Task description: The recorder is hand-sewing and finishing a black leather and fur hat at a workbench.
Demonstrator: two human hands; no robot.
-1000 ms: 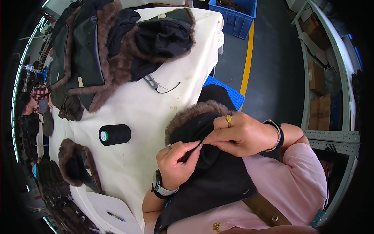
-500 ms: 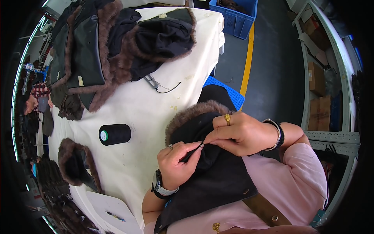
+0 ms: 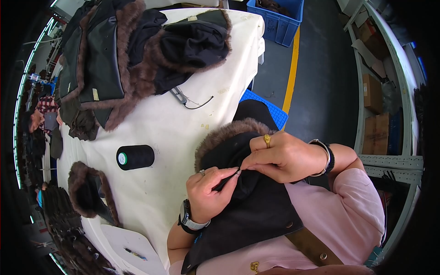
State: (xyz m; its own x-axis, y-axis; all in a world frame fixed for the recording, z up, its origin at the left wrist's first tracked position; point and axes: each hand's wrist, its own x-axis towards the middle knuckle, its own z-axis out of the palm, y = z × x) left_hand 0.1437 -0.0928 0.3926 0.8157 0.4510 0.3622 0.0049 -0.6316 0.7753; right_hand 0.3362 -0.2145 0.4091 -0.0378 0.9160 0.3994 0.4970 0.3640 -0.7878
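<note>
A black garment (image 3: 261, 208) with brown fur trim (image 3: 220, 137) lies across my lap and against the table's edge. My left hand (image 3: 208, 192) is closed, pinching a fold of its dark cloth between thumb and fingers. Right beside it, my right hand (image 3: 279, 156) is closed too, thumb and forefinger pressed together at the same fold. Whatever sits between those right fingertips is too small to make out. On the white table, left of my hands, a spool of black thread (image 3: 139, 156) lies on its side.
Fur-trimmed dark garments (image 3: 137, 59) are heaped at the table's far end, near a grey tool with a black cord (image 3: 178, 95). A fur-edged piece (image 3: 87, 190) and a pen (image 3: 135, 254) lie left. Blue crates (image 3: 279, 23) and shelving (image 3: 389, 160) stand beyond.
</note>
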